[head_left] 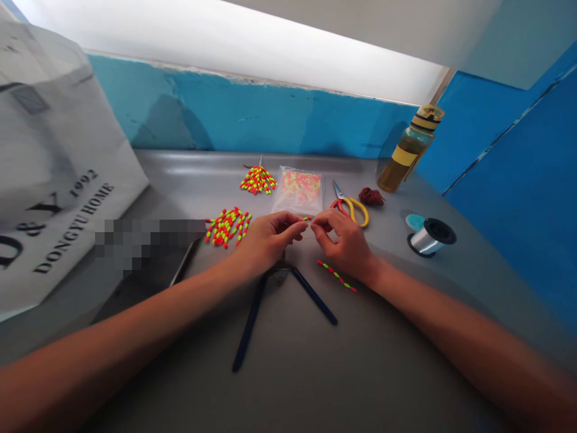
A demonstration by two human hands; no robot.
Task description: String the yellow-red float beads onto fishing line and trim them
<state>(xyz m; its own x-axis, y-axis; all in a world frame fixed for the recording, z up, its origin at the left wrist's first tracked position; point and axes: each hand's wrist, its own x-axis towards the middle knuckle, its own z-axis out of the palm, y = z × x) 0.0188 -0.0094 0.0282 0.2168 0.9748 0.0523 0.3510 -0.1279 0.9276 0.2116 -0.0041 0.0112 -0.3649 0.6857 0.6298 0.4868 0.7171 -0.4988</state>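
Here, a blue-painted wall (243, 114) rises behind a grey work surface (383, 367), and a large white printed bag (54, 180) lettered "DONGYU HOME" stands at far left. A pixelated patch (148, 243) obscures part of a dark flat object beside the bag. Both forearms reach in from the lower corners, with the left hand (270, 240) and right hand (342, 243) close together at centre, above a dark blue V-shaped frame (279, 313). The fingertips (303, 224) of both hands are pressed together in a fine pinch on a thin, nearly transparent line (306, 236), and a small oval float bead (307, 218), red and yellow-green, sits on it between them. Which fingers bear the bead itself is too small to tell. Farther back stand an amber-filled plastic bottle (408, 150), a spool of clear monofilament (430, 236), red-and-yellow-handled scissors (349, 210), a dark red tangle of cord (370, 196) and a clear bag of beads (297, 189). Two bunches of strung floats (258, 180) (228, 227) lie left of that bag, and a short row of red and yellow-green floats (336, 275) lies just below the right hand.
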